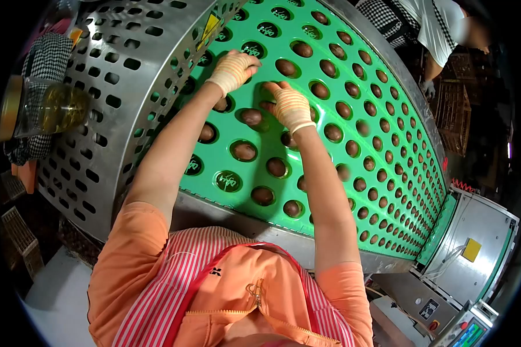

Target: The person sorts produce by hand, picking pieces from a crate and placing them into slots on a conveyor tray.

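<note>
My left hand (234, 72), in a striped fingerless glove, reaches over the green perforated conveyor (253, 188). Its bent fingers are slightly apart beside an empty hole, with nothing visible in them. To its right is my right hand (289, 107), gloved the same way. The thumb and fingers of that hand are spread just above the green surface and hold nothing that I can see. A dark brown egg (251, 117) lies on the green surface below and left of the right hand. Another brown egg (286, 67) sits in a hole above it. Part of an egg shows under my left wrist.
A perforated metal guard (107, 87) rises on the left, with a lidded jar (46, 107) by it. Many holes to the right hold brown eggs. Across the conveyor stands another person (436, 34). A metal machine box (474, 243) and control screen (470, 334) are at right.
</note>
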Tool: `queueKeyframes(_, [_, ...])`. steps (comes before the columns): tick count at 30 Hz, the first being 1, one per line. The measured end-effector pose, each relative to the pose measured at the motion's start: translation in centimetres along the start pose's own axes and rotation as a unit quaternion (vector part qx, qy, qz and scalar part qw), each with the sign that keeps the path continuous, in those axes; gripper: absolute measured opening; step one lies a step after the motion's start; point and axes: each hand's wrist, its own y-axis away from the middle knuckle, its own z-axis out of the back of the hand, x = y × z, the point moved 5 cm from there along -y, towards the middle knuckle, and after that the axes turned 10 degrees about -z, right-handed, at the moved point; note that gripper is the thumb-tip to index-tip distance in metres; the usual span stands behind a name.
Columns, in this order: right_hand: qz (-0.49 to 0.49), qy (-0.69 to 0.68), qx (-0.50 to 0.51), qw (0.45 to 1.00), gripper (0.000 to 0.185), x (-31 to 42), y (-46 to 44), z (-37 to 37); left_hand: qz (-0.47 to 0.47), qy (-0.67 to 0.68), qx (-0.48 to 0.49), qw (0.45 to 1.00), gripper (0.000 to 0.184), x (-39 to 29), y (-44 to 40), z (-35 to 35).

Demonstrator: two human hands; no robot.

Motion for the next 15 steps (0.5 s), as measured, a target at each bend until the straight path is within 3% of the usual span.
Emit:
queueKeyframes(1, [-0.001, -0.02, -0.018, 1.0, 0.054, -0.4, 0.0, -0.3, -0.007, 0.006, -0.051, 0.999, 0.025, 0.3, 0.2, 0.2])
queueKeyframes(3, [0.025, -0.121, -0.147, 0.981, 0.052, -1.1, 0.9, 0.0, -0.019, 0.021, -0.147, 0.989, 0.025, -0.1, 1.4, 1.1])
queueKeyframes(5, [0.059, -0.183, -0.29, 0.937, 0.052, -1.3, 1.5, 0.6, -0.007, 0.045, -0.165, 0.985, 0.025, -1.8, 2.6, 2.4])
queueKeyframes(7, [0.124, -0.103, -0.283, 0.946, 0.046, 0.2, 1.0, -0.3, 0.01, 0.11, -0.147, 0.983, 0.024, -3.9, 3.5, 2.7])
queueKeyframes(8, [0.105, -0.114, -0.248, 0.956, 0.045, -0.4, 0.6, -1.7, -0.031, 0.131, -0.108, 0.985, 0.024, -5.0, 4.0, 2.0])
queueKeyframes(9, [0.087, -0.125, -0.213, 0.965, 0.044, -0.8, 0.4, -2.6, 0.017, 0.145, -0.028, 0.989, 0.026, -5.9, 4.6, 0.7])
queueKeyframes(10, [0.027, -0.233, -0.146, 0.961, 0.044, -1.4, 0.6, -1.9, -0.015, 0.086, -0.009, 0.996, 0.027, -7.2, 5.3, 0.2])
queueKeyframes(13, [-0.035, -0.462, -0.252, 0.85, 0.035, -6.2, 5.3, -3.0, -0.083, -0.049, 0.118, 0.988, 0.03, -9.5, 7.7, -3.4])
queueKeyframes(15, [-0.088, -0.58, -0.296, 0.754, 0.028, -5.4, 10.8, -1.4, -0.077, -0.107, 0.075, 0.988, 0.023, -10.3, 8.0, -3.9])
